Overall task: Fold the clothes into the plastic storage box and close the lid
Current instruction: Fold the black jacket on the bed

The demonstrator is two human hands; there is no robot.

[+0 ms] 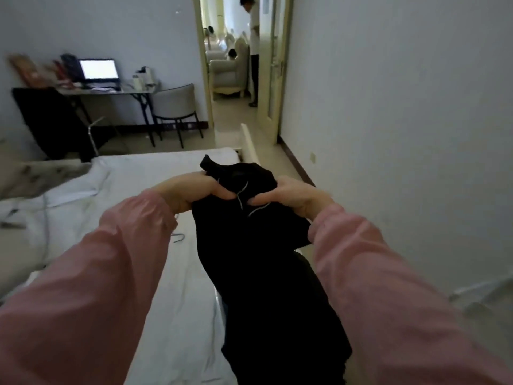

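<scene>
Head view: a person in pink sleeves stands at a white bed [166, 273], holding a black garment [263, 273] up in front of them. The left hand [188, 193] and right hand [291, 197] each curl their fingers tightly round its bunched top edge, close together. The cloth hangs down from the grip, between the forearms, over the bed's right side. To fold it well, the hands probably need to slide apart along that edge and spread it flat first. No storage box is plainly visible.
</scene>
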